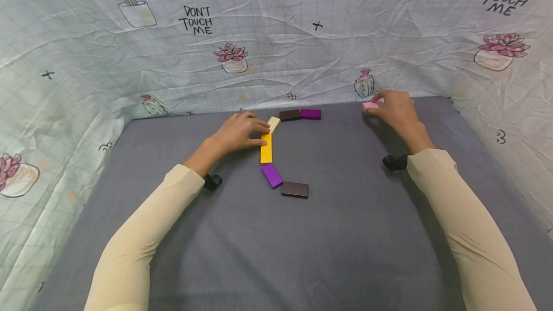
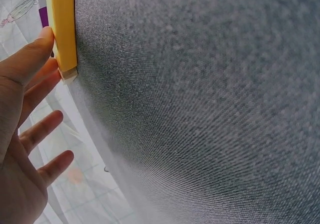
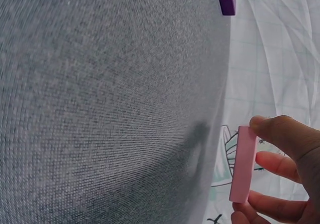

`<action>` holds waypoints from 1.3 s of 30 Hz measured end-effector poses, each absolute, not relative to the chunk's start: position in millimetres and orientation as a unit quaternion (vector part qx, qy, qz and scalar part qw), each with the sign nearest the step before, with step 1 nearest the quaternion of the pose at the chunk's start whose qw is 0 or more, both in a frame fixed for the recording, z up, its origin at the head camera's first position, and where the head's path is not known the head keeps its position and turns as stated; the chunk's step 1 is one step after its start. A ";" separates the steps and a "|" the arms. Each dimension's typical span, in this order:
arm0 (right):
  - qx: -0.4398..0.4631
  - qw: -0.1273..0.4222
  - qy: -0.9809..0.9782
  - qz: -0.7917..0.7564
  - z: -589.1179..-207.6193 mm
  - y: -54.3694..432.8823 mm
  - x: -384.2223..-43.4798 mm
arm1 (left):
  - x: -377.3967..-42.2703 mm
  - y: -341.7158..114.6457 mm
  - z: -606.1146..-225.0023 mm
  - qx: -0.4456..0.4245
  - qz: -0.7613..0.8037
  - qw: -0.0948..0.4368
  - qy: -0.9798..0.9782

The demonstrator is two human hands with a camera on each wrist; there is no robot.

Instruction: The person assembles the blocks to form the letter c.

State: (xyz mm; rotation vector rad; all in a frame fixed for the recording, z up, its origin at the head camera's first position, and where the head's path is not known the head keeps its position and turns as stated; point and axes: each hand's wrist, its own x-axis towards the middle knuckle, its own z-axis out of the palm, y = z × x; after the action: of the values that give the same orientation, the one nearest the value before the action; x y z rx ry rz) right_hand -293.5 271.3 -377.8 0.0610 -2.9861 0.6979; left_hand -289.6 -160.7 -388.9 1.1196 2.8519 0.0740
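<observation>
In the head view, my right hand (image 1: 395,112) pinches a pink block (image 1: 372,104) near the table's back right. The right wrist view shows the pink block (image 3: 243,165) between thumb and fingers, with its shadow on the cloth below. My left hand (image 1: 242,131) touches two blocks at the left of a curved row. Its thumb rests on the yellow block (image 1: 266,149), and its fingertips lie by the cream block (image 1: 274,124). Several of its fingers are spread in the left wrist view, beside the yellow block (image 2: 62,29).
A dark brown block (image 1: 289,115) and a purple block (image 1: 310,114) continue the row at the back. Another purple block (image 1: 272,175) and brown block (image 1: 295,189) form its front end. Patterned fabric (image 1: 276,37) stands around the grey table (image 1: 345,234).
</observation>
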 end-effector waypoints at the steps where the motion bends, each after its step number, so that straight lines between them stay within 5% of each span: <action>1: 0.021 0.037 -0.973 0.227 -377.0 270.3 -293.2 | -289.6 -160.6 -389.1 0.365 0.023 0.038 0.930; 19: 0.027 0.032 -0.973 0.225 -367.3 261.6 -283.6 | -280.0 -160.9 -382.1 0.389 0.036 -0.001 0.920; 39: 0.094 0.063 -0.970 0.216 -361.1 250.3 -220.7 | -194.3 -147.5 -367.7 0.533 0.147 -0.093 0.828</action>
State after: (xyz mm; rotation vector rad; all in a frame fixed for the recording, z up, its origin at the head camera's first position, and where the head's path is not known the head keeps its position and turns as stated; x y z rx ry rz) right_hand -220.7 250.3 -361.1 0.2851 -2.9305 0.6514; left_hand -194.3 -147.5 -367.7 1.7805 2.7691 0.4926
